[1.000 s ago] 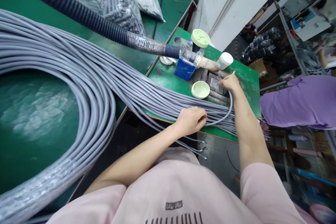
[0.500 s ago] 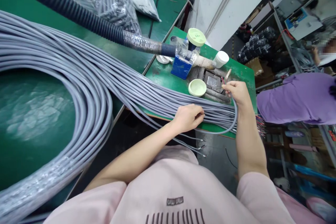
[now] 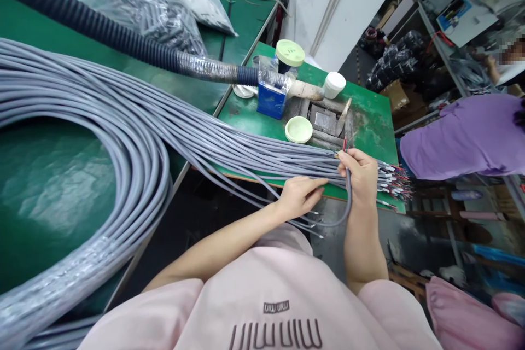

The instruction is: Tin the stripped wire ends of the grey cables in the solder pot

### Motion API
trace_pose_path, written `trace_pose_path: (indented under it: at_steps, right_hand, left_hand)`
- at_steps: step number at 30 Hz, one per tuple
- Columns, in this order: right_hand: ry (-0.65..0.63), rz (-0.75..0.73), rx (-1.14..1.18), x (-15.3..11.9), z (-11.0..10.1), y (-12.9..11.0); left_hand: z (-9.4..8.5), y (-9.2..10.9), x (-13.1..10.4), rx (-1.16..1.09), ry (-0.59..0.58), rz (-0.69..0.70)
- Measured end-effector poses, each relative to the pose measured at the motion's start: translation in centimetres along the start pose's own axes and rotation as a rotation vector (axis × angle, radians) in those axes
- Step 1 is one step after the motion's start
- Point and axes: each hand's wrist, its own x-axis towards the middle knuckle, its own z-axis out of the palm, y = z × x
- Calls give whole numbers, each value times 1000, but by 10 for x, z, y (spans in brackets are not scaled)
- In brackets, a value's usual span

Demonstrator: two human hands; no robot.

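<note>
My right hand point(image 3: 357, 172) pinches the end of a grey cable point(image 3: 348, 197), with thin red and dark wires sticking up past the fingertips. That cable bends down from the hand and loops back to the left, below the bundle. At the near edge of the bundle of grey cables point(image 3: 262, 156) is my left hand point(image 3: 301, 197), its index finger stretched towards the right hand and nothing seen in it. Whether it touches the cables I cannot tell. Stripped ends with coloured wires point(image 3: 396, 180) fan out beyond my right hand.
Behind the bundle are a square metal plate point(image 3: 324, 120) in a dirty frame, a flat stick point(image 3: 343, 117), a pale green dish point(image 3: 298, 129), a white tub point(image 3: 334, 85) and a blue box point(image 3: 271, 100). A ribbed hose point(image 3: 135, 38) crosses above. A person in purple point(image 3: 463, 136) is at right.
My right hand has drawn the cable end back from the metal plate towards me, over the bundle. My left hand has shifted slightly nearer me, and its index finger has straightened.
</note>
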Motion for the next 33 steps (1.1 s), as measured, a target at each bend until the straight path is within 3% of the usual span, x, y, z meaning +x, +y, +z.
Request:
trace_pose_path:
  at_steps: [5,9,11,14,16,19,22,24,26,28,30,33]
  right_hand:
    - [-57,56,82,-16,11,3]
    - [-134,27,16,-25,24,4]
    - [-52,-70,-88,-22,24,7]
    - [216,-214,-344,-14,12,12]
    - [275,-262,-445,-12,1,16]
    - [29,-247,-313,-19,-10,20]
    - [-244,-64,-182,-40,-5,23]
    - [-265,63,-106,-55,7,26]
    - [-250,152,37,-69,21,29]
    - [-251,209,168,-79,33,31]
    - [-227,237,217,-85,40,30]
    - [-182,238,190,-89,39,28]
  left_hand:
    - [5,6,13,-630,258,-317]
    - [0,13,22,-692,383,-385]
    - [-3,14,22,-682,439,-379]
    - [-9,14,23,-730,448,-396]
    - [-13,13,25,-767,439,-422]
    - [-19,13,29,-785,452,-455]
    - [-25,11,31,-664,520,-390]
    - [-29,10,29,-432,527,-220]
    - [-32,7,26,-186,446,-2]
    - [-32,4,24,-66,343,114]
    - [-29,3,22,-134,357,34]
    - [-22,7,21,-518,352,-294]
